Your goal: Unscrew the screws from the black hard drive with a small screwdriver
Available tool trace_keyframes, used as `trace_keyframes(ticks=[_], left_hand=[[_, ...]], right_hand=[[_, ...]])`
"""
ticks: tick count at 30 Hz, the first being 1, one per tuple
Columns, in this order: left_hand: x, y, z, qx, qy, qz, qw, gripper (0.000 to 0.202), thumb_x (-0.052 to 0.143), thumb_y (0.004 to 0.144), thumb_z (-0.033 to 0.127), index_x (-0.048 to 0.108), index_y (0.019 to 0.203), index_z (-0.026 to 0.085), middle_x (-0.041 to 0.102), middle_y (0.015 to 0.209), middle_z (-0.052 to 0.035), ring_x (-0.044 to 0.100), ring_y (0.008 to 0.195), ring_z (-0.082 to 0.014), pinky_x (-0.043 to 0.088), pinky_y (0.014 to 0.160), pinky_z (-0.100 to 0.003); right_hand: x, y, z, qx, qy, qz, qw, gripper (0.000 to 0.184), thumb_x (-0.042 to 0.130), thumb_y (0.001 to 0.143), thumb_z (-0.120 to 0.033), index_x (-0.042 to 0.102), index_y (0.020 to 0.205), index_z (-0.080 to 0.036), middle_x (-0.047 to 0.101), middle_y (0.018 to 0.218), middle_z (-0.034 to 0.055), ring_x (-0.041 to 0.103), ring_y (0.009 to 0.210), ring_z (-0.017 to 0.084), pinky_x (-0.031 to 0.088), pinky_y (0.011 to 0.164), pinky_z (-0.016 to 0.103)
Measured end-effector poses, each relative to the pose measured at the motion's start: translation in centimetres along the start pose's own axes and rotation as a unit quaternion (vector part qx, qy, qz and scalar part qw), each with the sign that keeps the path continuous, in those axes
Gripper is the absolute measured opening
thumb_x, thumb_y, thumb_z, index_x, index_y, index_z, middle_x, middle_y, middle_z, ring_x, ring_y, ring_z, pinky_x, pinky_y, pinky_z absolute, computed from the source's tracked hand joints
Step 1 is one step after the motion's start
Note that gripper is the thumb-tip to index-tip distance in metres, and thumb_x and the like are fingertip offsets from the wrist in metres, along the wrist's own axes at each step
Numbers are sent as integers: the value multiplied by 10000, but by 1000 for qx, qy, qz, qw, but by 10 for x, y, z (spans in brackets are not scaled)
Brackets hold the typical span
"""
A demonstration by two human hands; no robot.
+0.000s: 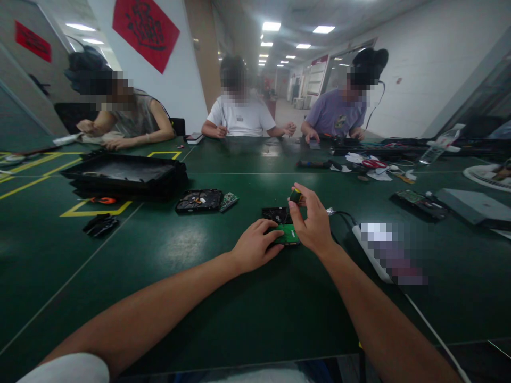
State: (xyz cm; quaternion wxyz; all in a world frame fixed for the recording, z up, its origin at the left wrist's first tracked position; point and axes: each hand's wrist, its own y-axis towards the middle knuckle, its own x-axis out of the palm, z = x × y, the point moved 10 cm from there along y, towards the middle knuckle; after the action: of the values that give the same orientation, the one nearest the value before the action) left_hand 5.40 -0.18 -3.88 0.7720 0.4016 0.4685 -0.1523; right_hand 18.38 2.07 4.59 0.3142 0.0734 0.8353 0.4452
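Observation:
In the head view a green circuit board (290,234) lies on the table in front of me, by a black metal hard drive casing (275,214). I cannot tell whether the two are joined. My left hand (257,242) grips the left side of the board, fingers over the top and thumb at its near edge. Upright above the board's right side is a screwdriver (296,196) with a dark and yellow handle, pinched between the thumb and fingers of my right hand (311,221). Its shaft and tip are hidden by the hand.
A black hard drive (198,201) and a small circuit board (229,202) sit to the left, near black trays (128,173). A white power strip (371,255) with a cable lies right, beyond it another drive (419,205). Three people sit across the green table (179,298).

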Motion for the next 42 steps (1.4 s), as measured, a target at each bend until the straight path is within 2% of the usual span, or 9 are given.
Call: trace_keyframes(ticks=[4, 11, 16, 19, 22, 26, 32, 38, 42], left_hand=[[1, 0, 0, -2, 1, -3, 1000, 375, 601, 999, 416, 658, 1312, 217, 592, 1311, -142, 567, 1244, -311, 533, 1051, -514], [1, 0, 0, -3, 2, -7, 1000, 377, 605, 995, 416, 657, 1313, 219, 594, 1310, -144, 565, 1245, -315, 538, 1042, -522], [0, 0, 1, 0, 0, -5, 1000, 373, 618, 987, 396, 661, 1307, 210, 595, 1309, -145, 571, 1237, -309, 536, 1044, -509], [0, 0, 1, 0, -1, -4, 1000, 377, 626, 981, 399, 658, 1311, 220, 595, 1309, -139, 570, 1238, -309, 535, 1046, -512], [0, 0, 1, -1, 2, -6, 1000, 377, 613, 988, 400, 656, 1311, 211, 587, 1322, -142, 566, 1245, -310, 530, 1055, -514], [0, 1, 2, -3, 6, -13, 1000, 377, 610, 991, 396, 655, 1311, 203, 591, 1316, -150, 563, 1246, -319, 531, 1050, -528], [-1, 1, 3, 1, -1, -6, 1000, 376, 607, 991, 391, 652, 1318, 212, 596, 1310, -150, 572, 1232, -315, 536, 1038, -525], [1, 0, 0, -1, -5, -3, 1000, 378, 619, 981, 393, 655, 1318, 225, 597, 1310, -146, 568, 1243, -319, 537, 1037, -529], [1, 0, 0, -2, -1, -6, 1000, 387, 619, 982, 396, 651, 1324, 219, 594, 1314, -146, 565, 1248, -317, 533, 1046, -524]], right_hand=[[-4, 1, -3, -6, -28, 10, 1000, 423, 637, 978, -358, 579, 1391, -284, 611, 1197, 104, 637, 1045, 259, 605, 909, 461], [5, -1, 2, 3, 9, -21, 1000, 501, 468, 1043, -298, 399, 1539, -279, 592, 1376, 134, 645, 1162, 278, 585, 987, 512], [-2, 0, 0, 11, -24, 10, 1000, 446, 631, 973, -345, 507, 1391, -252, 611, 1242, 123, 660, 1000, 257, 614, 852, 457], [-6, 1, 0, 16, -42, 24, 999, 438, 695, 931, -356, 535, 1323, -242, 619, 1178, 107, 658, 984, 260, 611, 826, 449], [0, -1, 2, 18, -26, 8, 999, 464, 632, 968, -318, 493, 1405, -245, 617, 1266, 128, 668, 1040, 268, 610, 862, 464], [7, -5, 5, 21, 11, -11, 1000, 560, 533, 1016, -272, 353, 1547, -262, 601, 1383, 140, 665, 1146, 274, 592, 968, 498], [-2, -2, -1, 6, -18, 18, 1000, 457, 644, 971, -351, 531, 1407, -274, 617, 1251, 120, 671, 1020, 264, 620, 873, 479], [3, -4, 5, 15, 10, 7, 1000, 518, 501, 1034, -288, 396, 1541, -283, 602, 1387, 133, 666, 1125, 273, 610, 942, 502], [0, -3, 3, 12, -11, 15, 1000, 483, 587, 1001, -335, 502, 1475, -288, 606, 1292, 121, 661, 1039, 257, 630, 887, 469]])
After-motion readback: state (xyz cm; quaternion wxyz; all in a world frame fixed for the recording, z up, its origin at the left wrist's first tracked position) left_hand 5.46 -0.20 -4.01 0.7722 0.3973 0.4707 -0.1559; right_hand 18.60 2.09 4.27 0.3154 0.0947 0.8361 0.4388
